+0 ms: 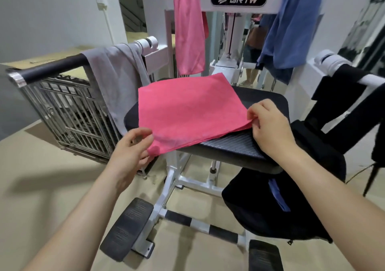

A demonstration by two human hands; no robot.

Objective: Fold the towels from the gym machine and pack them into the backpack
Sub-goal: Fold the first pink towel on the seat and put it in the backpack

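A black padded seat [229,147] sits mid-frame on a white frame [198,184]. A folded pink towel [187,112] lies flat on it, its lower-left corner hanging past the seat's edge. The beige floor [52,166] below carries a steel cage [68,112] at left.

Most of the seat pad [264,102] is taken up by the pink towel [187,112], with bare padding left at its right and near edges. The left side is closed off by the handle bar [54,69], grey towel [116,83] and wire cage [68,116]; the right is crowded by the black backpack [260,208]. Open floor [52,166] is left at the near left.
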